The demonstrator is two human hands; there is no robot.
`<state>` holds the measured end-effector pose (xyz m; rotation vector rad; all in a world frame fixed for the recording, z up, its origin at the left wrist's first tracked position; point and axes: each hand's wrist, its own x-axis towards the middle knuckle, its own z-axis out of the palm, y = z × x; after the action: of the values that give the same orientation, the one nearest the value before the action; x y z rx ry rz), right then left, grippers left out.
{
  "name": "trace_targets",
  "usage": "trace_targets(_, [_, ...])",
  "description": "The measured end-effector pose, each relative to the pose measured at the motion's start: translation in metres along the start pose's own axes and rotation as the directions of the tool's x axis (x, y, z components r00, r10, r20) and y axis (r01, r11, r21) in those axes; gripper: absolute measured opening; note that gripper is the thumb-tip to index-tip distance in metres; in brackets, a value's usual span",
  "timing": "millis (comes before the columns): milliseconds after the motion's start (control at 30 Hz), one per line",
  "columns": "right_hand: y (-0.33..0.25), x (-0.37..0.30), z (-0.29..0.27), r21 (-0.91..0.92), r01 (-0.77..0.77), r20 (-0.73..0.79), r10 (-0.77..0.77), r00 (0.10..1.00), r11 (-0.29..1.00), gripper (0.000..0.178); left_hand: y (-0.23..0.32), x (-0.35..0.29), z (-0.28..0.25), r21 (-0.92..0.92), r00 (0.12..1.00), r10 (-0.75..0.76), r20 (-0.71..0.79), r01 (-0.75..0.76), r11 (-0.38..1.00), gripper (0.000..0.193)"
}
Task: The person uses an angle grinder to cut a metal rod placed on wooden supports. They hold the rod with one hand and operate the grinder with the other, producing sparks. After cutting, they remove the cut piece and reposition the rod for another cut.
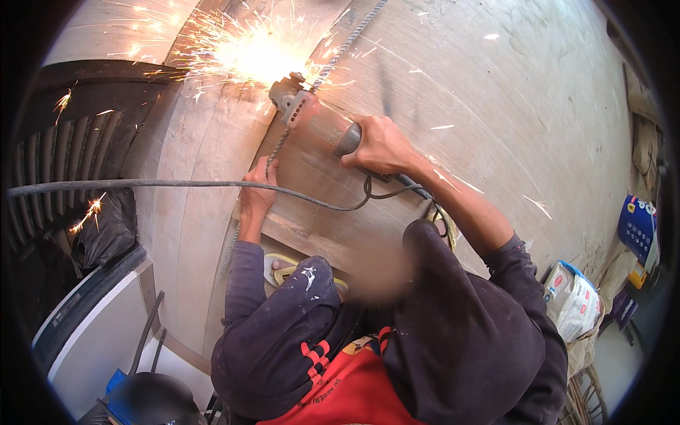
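My right hand (382, 147) is wrapped round the rear body of an angle grinder (319, 126). The grinder's head sits against a ribbed steel rod (352, 44), and a bright spray of sparks (248, 53) flies to the upper left. Glare and the tool's head hide the disc and the exact point of contact. Nearer to me, my left hand (260, 188) grips the same rod, which runs slantwise beneath the grinder. A dark power cord (177, 183) crosses in front of my left wrist and loops below my right hand.
My sandalled foot (278, 269) is close behind a wooden board (301, 234) on the floor. A dark slatted panel (71, 152) and a black bag (106, 230) stand at the left, with sparks near them. To the right are a printed white sack (572, 301) and a blue box (636, 227).
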<state>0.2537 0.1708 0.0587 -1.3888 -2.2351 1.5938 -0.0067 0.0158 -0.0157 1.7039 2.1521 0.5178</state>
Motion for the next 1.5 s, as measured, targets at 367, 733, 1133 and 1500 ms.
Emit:
trace_targets(367, [-0.005, 0.001, -0.002, -0.004, -0.014, 0.015, 0.014, 1.0, 1.0, 0.051, -0.001, 0.0, 0.0, 0.004, 1.0, -0.019, 0.011, 0.019, 1.0, 0.031])
trace_targets(733, [0.004, 0.006, 0.001, -0.024, 0.018, 0.021, -0.017, 1.0, 1.0, 0.057, -0.001, 0.001, 0.0, 0.012, 1.0, 0.0, 0.023, -0.001, 1.0, 0.027])
trace_targets(1133, [0.003, 0.007, 0.001, 0.015, 0.009, -0.002, -0.009, 1.0, 1.0, 0.053, -0.004, 0.0, 0.002, 0.015, 0.998, -0.049, 0.044, 0.048, 0.999, 0.027])
trace_targets(1500, [0.005, 0.006, 0.002, 0.021, 0.024, 0.001, -0.024, 1.0, 0.999, 0.059, -0.007, 0.0, 0.003, -0.005, 1.0, 0.004, 0.012, -0.004, 1.0, 0.028])
